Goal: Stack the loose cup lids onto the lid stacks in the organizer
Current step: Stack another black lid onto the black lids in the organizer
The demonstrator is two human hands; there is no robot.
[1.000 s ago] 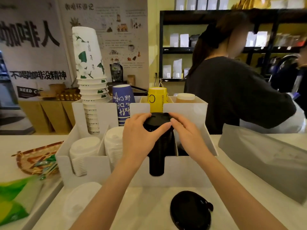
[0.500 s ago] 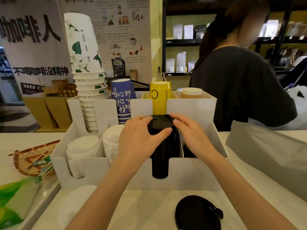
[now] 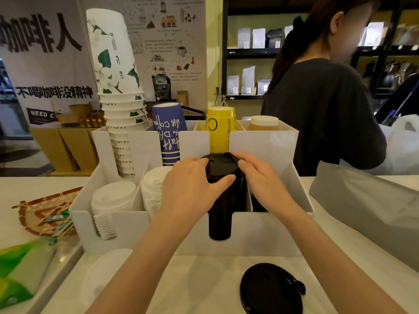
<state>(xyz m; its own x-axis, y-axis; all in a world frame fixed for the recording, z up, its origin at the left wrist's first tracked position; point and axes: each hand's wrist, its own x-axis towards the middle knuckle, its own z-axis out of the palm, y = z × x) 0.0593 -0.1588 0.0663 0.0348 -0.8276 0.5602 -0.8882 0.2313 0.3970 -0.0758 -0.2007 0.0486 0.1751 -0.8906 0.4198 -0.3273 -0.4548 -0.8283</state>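
A white organizer (image 3: 254, 232) stands on the counter with lid stacks in its front slots. In the middle slot rises a tall stack of black lids (image 3: 221, 200). My left hand (image 3: 192, 189) wraps the top of that stack from the left, thumb across the front. My right hand (image 3: 263, 180) presses its fingers on the top black lid (image 3: 221, 162) from the right. Two white lid stacks (image 3: 111, 200) (image 3: 154, 189) fill the slots to the left. A loose black lid (image 3: 269, 288) lies on the counter in front, and a loose white lid (image 3: 102, 275) lies at the front left.
Paper cup stacks stand in the organizer's back slots: white-green (image 3: 118, 87), blue (image 3: 169, 130), yellow (image 3: 221, 128). A person in a dark top (image 3: 324, 114) stands behind the counter. A grey bag (image 3: 367, 209) lies to the right, a woven tray (image 3: 45, 211) and green packets (image 3: 18, 268) to the left.
Both hands have stayed on top of the black lid stack, shifting only slightly. The camera has moved closer and a little lower.
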